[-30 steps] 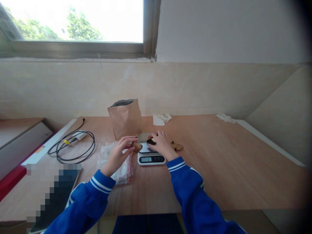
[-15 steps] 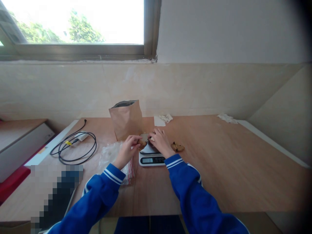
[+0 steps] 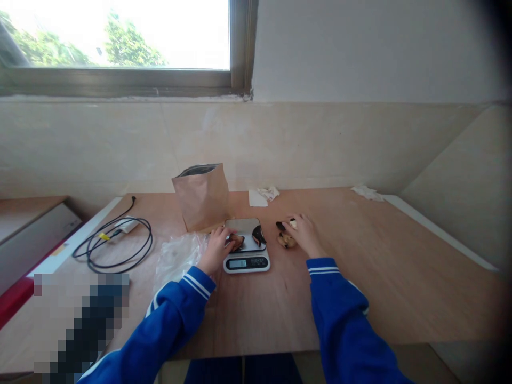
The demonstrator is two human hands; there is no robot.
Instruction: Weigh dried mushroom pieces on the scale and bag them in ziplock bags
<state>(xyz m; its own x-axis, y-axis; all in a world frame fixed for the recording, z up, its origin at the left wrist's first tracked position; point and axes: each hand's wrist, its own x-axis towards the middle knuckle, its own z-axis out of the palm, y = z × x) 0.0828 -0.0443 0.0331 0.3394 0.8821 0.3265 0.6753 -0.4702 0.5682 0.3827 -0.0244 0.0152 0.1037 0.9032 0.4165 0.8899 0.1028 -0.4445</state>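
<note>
A white kitchen scale point(image 3: 247, 265) with a shiny plate stands in front of me, its display lit. On its left side, my left hand point(image 3: 216, 248) pinches the end of a reddish-brown dried piece point(image 3: 237, 242). A darker, nearly black curled piece point(image 3: 258, 235) lies on the right of the plate, untouched. To the right of the scale, my right hand point(image 3: 306, 234) is closed on a dark and pale dried piece point(image 3: 293, 223). Just below those fingers lies a tan dried piece point(image 3: 285, 241) on the table. The exact kind of these pieces is too small to tell.
Behind the scale an open brown paper pouch point(image 3: 202, 197) stands upright. Clear plastic zip bags point(image 3: 178, 258) lie left of the scale, near a coiled black cable point(image 3: 150, 240). Crumpled tissue point(image 3: 269, 193) rests by the wall. A blurred-out dark object point(image 3: 92, 325) is at front left.
My right hand has moved off the scale to the right, over the loose piece on the table. The dark piece now shows on the plate. My left hand has shifted slightly left and lower.
</note>
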